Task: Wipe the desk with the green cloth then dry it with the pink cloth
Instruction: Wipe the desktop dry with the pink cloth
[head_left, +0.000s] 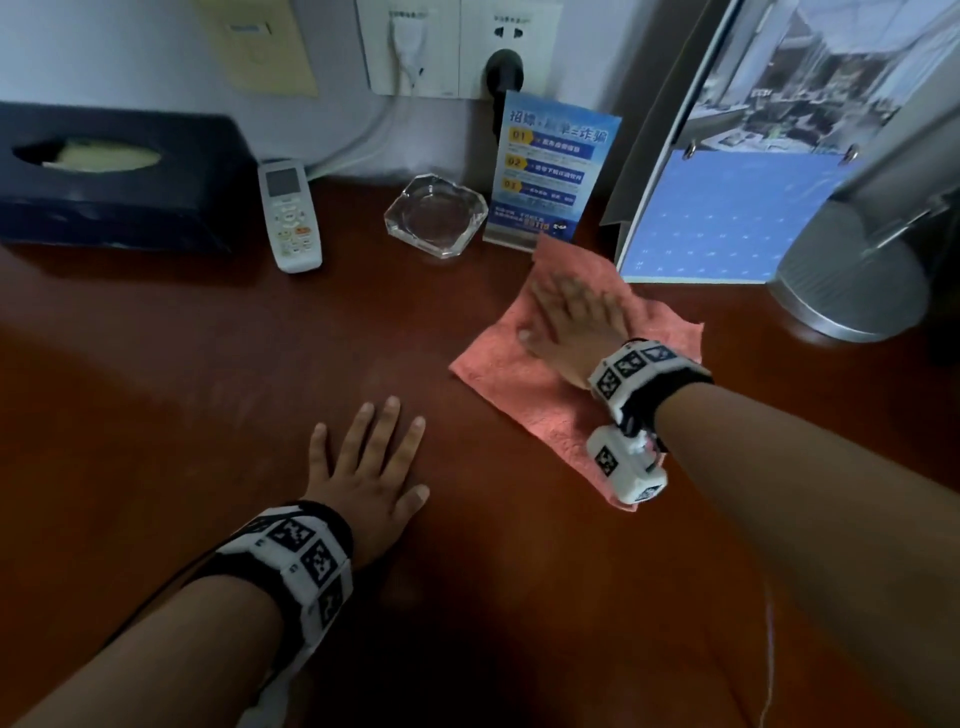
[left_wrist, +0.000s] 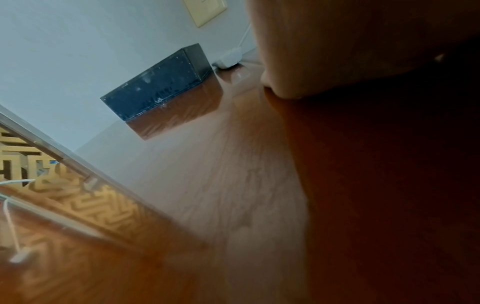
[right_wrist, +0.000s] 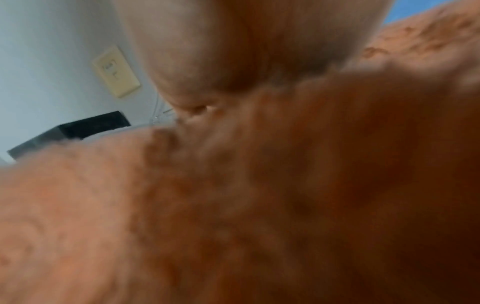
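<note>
A pink cloth (head_left: 550, 400) lies spread flat on the dark red-brown desk (head_left: 208, 374), right of centre. My right hand (head_left: 571, 322) presses flat on the cloth with straight fingers; it is motion-blurred. In the right wrist view the cloth (right_wrist: 207, 205) fills the picture under the palm (right_wrist: 233, 51). My left hand (head_left: 369, 457) rests flat on the bare desk, fingers spread, left of the cloth and apart from it. The left wrist view shows the palm (left_wrist: 337, 51) touching the glossy desk (left_wrist: 207, 185). No green cloth is in view.
Along the back stand a dark tissue box (head_left: 119, 182), a white remote (head_left: 291, 215), a glass ashtray (head_left: 436, 215) and a blue standing card (head_left: 550, 166). A calendar stand (head_left: 737, 208) and a metal lamp base (head_left: 852, 280) crowd the back right. Sockets with plugs are on the wall.
</note>
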